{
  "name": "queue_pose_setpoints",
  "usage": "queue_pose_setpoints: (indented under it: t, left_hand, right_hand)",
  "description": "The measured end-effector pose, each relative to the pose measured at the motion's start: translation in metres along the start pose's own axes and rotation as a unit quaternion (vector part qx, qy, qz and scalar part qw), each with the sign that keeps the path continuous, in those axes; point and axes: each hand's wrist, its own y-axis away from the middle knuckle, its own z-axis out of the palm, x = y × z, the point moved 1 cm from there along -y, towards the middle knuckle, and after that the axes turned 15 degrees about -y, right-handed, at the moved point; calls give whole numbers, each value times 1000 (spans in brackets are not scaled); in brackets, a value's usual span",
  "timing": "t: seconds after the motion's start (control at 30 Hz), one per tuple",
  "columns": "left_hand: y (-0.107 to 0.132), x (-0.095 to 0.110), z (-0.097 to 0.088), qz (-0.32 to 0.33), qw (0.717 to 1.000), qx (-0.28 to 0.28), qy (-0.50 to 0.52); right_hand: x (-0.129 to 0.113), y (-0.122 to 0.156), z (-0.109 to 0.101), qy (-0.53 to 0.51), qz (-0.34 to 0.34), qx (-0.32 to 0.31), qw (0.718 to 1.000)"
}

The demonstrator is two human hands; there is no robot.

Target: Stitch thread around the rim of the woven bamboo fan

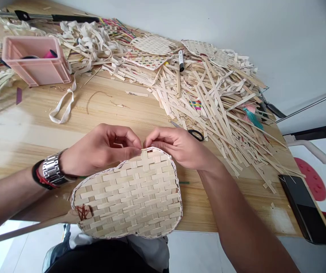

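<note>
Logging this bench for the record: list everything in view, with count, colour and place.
table: one, light wood, under everything
woven fan: one, pale straw, near table edge
fan handle: one, light wood, lower left
bamboo strips: big pile, pale, right half of table
woven mats: at least three, pale, far side
white tape: a tangle, white, far centre-left
pink box: one, pink, far left
marker: one, black and white, on the pile
scissors: one pair, black handle, at the pile's near edge
phone: one, black, right table edge
left hand: one, watch on wrist, pinching fan's top edge
right hand: one, bare, pinching fan's top edge
</note>
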Motion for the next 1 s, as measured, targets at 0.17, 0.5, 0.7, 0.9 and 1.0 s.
queue_pose_setpoints:
  t: [0.17, 0.5, 0.7, 0.9, 1.0]
  left_hand:
    - [-1, 0, 0, 1, 1000, 1, -5]
    - [1, -1, 0, -1, 1000, -8, 10]
    - [0, -2, 1, -3, 1000, -4, 6]
    - [0, -2, 1, 5, 1000, 1, -1]
    - [0, -1, 1, 6, 1000, -2, 3]
  right_hand:
    - [0, -1, 3, -18, -1, 3, 1000]
    - [5, -3, 5, -59, -6, -12, 998]
    - [8, -5, 5, -77, -1, -13, 997]
    - [8, -5, 5, -88, 3, -11, 996]
    - [8, -5, 6, -123, 18, -14, 992]
